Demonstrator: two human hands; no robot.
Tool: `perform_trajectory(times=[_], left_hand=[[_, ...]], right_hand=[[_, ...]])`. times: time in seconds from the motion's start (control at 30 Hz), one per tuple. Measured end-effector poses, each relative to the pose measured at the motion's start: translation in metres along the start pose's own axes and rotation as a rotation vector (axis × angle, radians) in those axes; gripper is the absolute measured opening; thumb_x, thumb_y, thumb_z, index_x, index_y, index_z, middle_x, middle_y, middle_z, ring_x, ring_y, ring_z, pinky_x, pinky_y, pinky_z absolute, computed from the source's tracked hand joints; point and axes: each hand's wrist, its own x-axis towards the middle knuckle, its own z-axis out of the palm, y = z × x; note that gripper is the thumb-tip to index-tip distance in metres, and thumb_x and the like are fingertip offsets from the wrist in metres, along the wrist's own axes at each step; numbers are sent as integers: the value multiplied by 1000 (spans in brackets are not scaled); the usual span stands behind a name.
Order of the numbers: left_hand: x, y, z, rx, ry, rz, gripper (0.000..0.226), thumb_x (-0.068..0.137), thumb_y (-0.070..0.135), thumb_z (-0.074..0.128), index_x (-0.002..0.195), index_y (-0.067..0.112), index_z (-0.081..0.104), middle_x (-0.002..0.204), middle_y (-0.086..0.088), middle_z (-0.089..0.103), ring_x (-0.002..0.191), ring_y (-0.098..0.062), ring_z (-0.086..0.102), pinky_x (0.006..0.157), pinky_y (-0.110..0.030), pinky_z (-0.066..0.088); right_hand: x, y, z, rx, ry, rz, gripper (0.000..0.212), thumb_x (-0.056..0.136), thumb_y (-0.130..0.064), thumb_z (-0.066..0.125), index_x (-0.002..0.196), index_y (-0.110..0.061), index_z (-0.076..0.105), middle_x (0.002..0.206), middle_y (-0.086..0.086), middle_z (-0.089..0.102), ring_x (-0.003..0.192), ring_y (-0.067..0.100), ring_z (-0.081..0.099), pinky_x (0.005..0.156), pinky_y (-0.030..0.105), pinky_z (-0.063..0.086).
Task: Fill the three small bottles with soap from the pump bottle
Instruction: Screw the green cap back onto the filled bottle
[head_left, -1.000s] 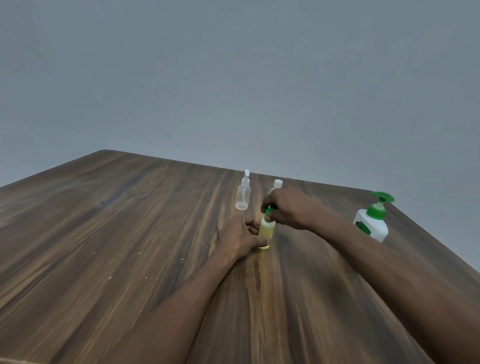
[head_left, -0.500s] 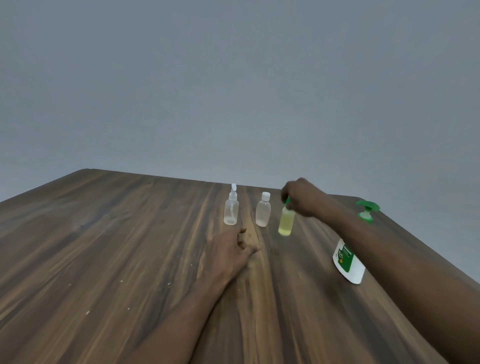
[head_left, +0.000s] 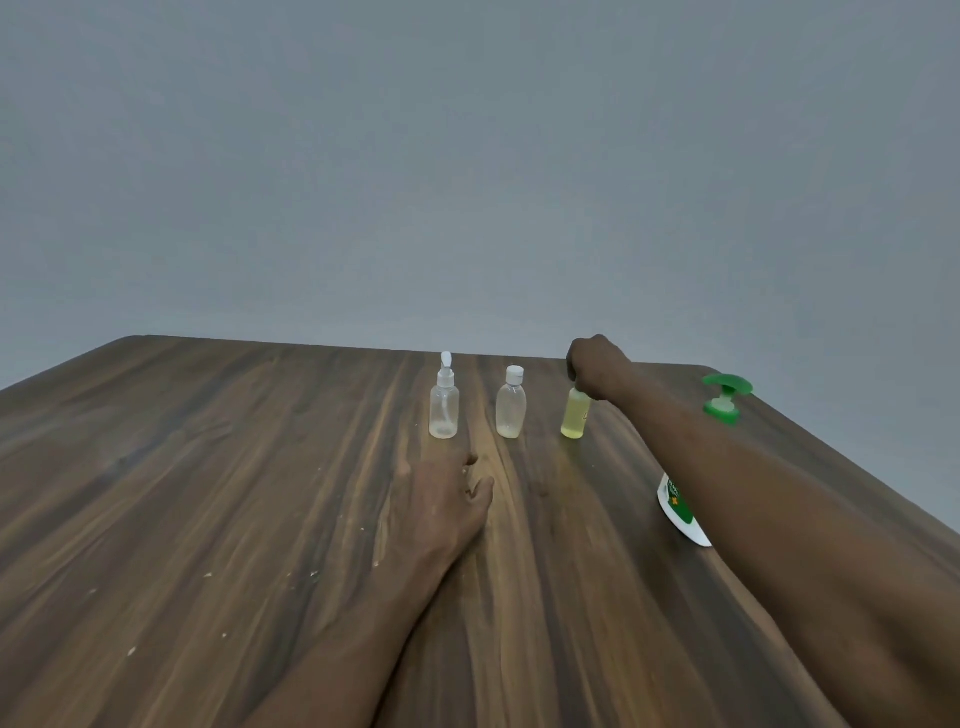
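Note:
Three small bottles stand in a row across the far middle of the wooden table (head_left: 208, 467). The left one is a clear spray bottle (head_left: 444, 410) and the middle one is a clear bottle with a white cap (head_left: 511, 410); both look nearly empty. The right one is a small bottle of yellow soap (head_left: 575, 418), standing on the table, and my right hand (head_left: 595, 366) grips its top from above, hiding the cap. My left hand (head_left: 441, 493) rests flat on the table in front of the row, holding nothing. The white pump bottle (head_left: 675, 506) with its green pump head (head_left: 725, 397) stands right, mostly behind my right forearm.
The table's far edge runs just behind the bottles, and its right edge slants down past the pump bottle. A plain grey wall fills the background. Small pale specks lie on the wood at the near left.
My right hand carried the yellow bottle from in front of me to the right end of the row and set it down. My left hand let go and now lies flat.

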Motion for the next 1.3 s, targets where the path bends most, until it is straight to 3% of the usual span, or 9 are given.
perform_trajectory(times=[0.1, 0.2, 0.5, 0.67, 0.8, 0.9, 1.13, 1.2, 1.3], left_hand=[[-1, 1, 1, 4, -2, -2, 30, 88, 35, 66, 116, 24, 69, 94, 6, 73, 92, -16, 68, 101, -45, 46], [-1, 1, 2, 21, -8, -8, 33, 89, 36, 66, 119, 23, 68, 96, 5, 73, 94, -17, 68, 104, -41, 42], [-3, 8, -5, 19, -33, -14, 39, 89, 37, 64, 126, 23, 65, 97, 5, 73, 98, -17, 67, 104, -44, 44], [-2, 6, -3, 12, -28, -10, 36, 92, 38, 61, 127, 27, 64, 90, 7, 72, 89, -14, 67, 105, -37, 41], [-1, 5, 0, -9, -3, -46, 29, 93, 28, 56, 121, 25, 62, 92, 6, 71, 83, -13, 64, 111, -37, 31], [-1, 7, -4, 18, 19, -49, 28, 92, 22, 55, 118, 22, 62, 82, 9, 62, 76, -12, 58, 111, -37, 30], [0, 6, -6, 31, 32, -61, 26, 97, 33, 55, 120, 23, 61, 73, 12, 57, 83, -13, 65, 109, -37, 28], [1, 6, -4, 18, 35, -64, 26, 96, 40, 59, 116, 24, 62, 83, 9, 67, 87, -12, 67, 109, -38, 29], [3, 4, -2, -34, 33, -76, 30, 88, 47, 69, 106, 23, 66, 89, 9, 71, 88, -10, 65, 107, -41, 36]], right_hand=[[3, 1, 4, 8, 21, -4, 26, 85, 8, 52, 106, 2, 66, 107, 18, 65, 79, 25, 51, 58, 28, 40], [5, 1, 5, -1, 8, -1, 25, 85, 7, 52, 106, 2, 66, 104, 18, 65, 78, 25, 52, 50, 26, 36], [4, 4, -7, 43, -52, 34, 31, 81, 0, 72, 111, 7, 67, 88, 17, 65, 54, 23, 54, 61, 35, 55], [-1, 5, -19, 76, -17, 10, 27, 84, -10, 74, 104, 4, 62, 94, 23, 67, 68, 40, 71, 68, 48, 61], [-1, -12, -41, 269, 189, -83, 14, 91, -9, 58, 93, 2, 67, 81, 21, 68, 65, 34, 67, 66, 39, 59], [-10, -39, -45, 358, 49, -177, 18, 95, -17, 60, 96, 0, 67, 77, 21, 70, 52, 25, 65, 50, 24, 53], [-19, -71, -7, 71, -15, -170, 27, 93, -17, 66, 111, 3, 62, 95, 14, 58, 67, 24, 52, 52, 24, 41], [-23, -73, -7, 82, -1, -168, 21, 93, -15, 65, 105, 2, 62, 93, 14, 59, 71, 22, 49, 55, 25, 40], [-47, -77, -21, 196, -41, -178, 22, 87, -17, 69, 83, 4, 65, 66, 11, 63, 51, 18, 52, 46, 21, 39]])
